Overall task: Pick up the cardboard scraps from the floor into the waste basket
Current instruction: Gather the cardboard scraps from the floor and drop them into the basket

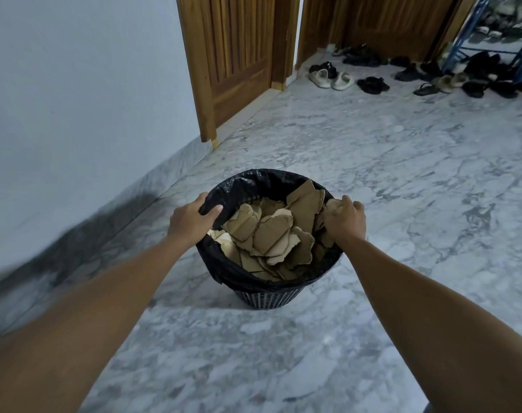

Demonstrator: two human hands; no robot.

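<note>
A dark mesh waste basket [265,299] lined with a black plastic bag stands on the marble floor in the middle of the view. Several torn brown cardboard scraps [271,234] fill it almost to the rim. My left hand [192,220] grips the left rim, thumb inside over the bag. My right hand [344,220] is at the right rim, fingers curled over the edge and a pale scrap [332,205] there. I see no scraps on the floor around the basket.
A white wall [75,99] runs along the left, close to the basket. Wooden doors [239,55] stand behind. Several shoes and sandals [373,81] lie at the back right by a blue rack [492,40]. Grey marble floor [402,174] spreads right.
</note>
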